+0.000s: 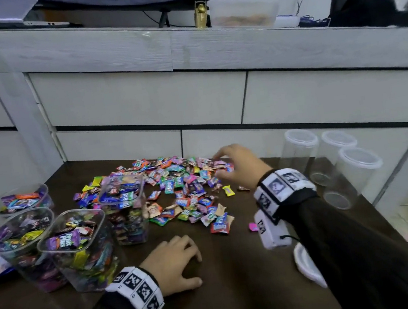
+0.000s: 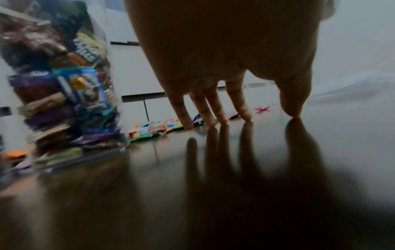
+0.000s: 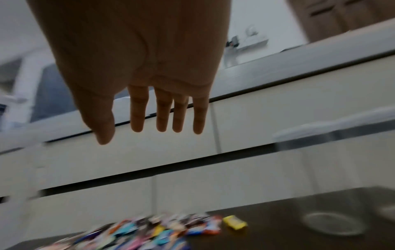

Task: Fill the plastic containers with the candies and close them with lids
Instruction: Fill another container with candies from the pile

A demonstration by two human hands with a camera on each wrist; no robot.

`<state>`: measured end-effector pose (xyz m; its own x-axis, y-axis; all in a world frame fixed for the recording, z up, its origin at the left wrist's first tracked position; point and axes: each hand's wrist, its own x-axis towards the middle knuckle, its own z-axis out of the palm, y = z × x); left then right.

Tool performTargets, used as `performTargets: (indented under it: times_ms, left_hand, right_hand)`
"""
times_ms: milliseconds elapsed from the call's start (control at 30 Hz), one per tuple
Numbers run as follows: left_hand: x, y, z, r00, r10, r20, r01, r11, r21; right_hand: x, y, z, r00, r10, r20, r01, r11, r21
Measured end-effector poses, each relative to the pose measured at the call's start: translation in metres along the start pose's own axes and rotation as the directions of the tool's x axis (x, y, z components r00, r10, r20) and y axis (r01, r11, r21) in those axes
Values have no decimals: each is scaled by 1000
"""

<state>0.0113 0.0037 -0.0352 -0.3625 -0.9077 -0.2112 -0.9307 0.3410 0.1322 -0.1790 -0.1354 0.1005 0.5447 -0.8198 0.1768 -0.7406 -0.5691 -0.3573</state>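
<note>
The right hand [image 1: 236,165] hovers over the far right edge of the candy pile [image 1: 181,186], fingers spread and straight, holding nothing; in the right wrist view the fingers [image 3: 137,116] hang clear above the wrappers. The left hand [image 1: 173,263] rests on the bare desk [image 1: 241,268] just in front of the pile, fingers spread with the tips pressing the dark wood, also holding nothing.

The step in hand looks like gathering another handful for the fourth container [image 1: 126,208], which stands at the left edge of the pile and is already heaped to its rim. To do it well, the right hand should come down onto the pile and curl round a modest bunch, since the wrappers are slick and a big scoop would likely spill. With so little room left, a few pieces may be enough, or the next load belongs in one of the empty containers [image 1: 336,161] standing well apart at the right with lids on. The free left hand could steady the target container.

Three more filled containers [image 1: 77,250] stand unlidded at the left. One purple wrapper in the nearest reads "Fruit Plus". A white lid [image 1: 306,263] lies near the right forearm. Other print is too blurred to read.
</note>
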Motion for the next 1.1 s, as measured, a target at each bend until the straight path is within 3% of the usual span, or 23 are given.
performTargets:
  times_ms: [67,167,233,300,367,433,567,800,900,1000,1100]
  left_hand:
    - [9,3,-4,999,-16,28,16,1000,9]
    - [24,8,-9,997,-51,64,51,999,-8]
    - [33,14,-12,994,-75,78,78,996,-37]
    - [40,18,-12,992,-85,89,91,993,-69]
    - [43,21,-12,991,-86,101,94,993,-77]
    - [42,22,-12,991,-94,97,101,992,-72]
    - [37,20,-9,994,-94,57,98,993,-63]
    - [35,18,-9,996,-78,51,81,995,-60]
    - [36,16,-9,995,-75,63,79,995,-67]
    - [36,14,-9,994,-80,73,86,992,-92]
    - [36,11,-11,992,-87,89,100,983,-156]
  right_hand:
    - [-14,47,-24,978,150,-147,-155,988,-19]
    - [-37,113,-56,834,381,-399,-438,897,-60]
    - [-53,148,-69,724,546,-422,-638,763,-108]
    - [-66,179,-74,641,676,-364,-758,633,-159]
    - [-76,201,-69,600,736,-314,-799,571,-190]
    - [-82,214,-60,604,732,-315,-797,566,-212]
    - [-82,218,-52,539,737,-407,-813,581,-26]
    - [-85,199,-60,623,647,-439,-710,703,28]
    - [-84,175,-69,733,552,-399,-586,809,43]
    - [-81,136,-77,859,349,-373,-359,932,47]
    - [-82,85,-72,949,128,-287,-117,991,58]
